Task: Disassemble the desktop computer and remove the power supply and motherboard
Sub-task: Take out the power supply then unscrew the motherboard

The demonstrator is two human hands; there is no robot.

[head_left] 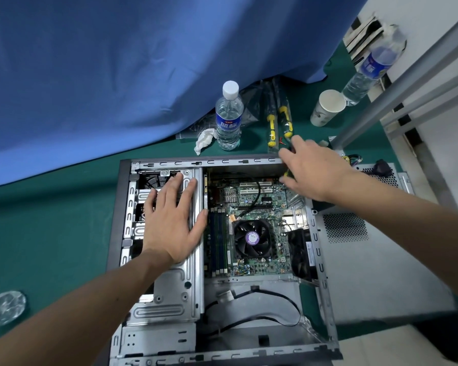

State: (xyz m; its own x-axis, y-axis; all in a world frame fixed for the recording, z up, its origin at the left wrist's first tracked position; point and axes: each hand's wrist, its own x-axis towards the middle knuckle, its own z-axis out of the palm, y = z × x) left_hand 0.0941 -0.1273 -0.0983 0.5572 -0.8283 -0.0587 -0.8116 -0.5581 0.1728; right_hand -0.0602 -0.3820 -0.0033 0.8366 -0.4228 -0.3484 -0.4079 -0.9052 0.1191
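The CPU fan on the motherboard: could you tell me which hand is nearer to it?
Left. The left hand lies flat on the drive cage just beside the CPU fan. The right hand is farther, at the case's far corner, holding a screwdriver.

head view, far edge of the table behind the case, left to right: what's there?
Crumpled tissue → capped water bottle → yellow-handled screwdrivers → paper cup → second water bottle.
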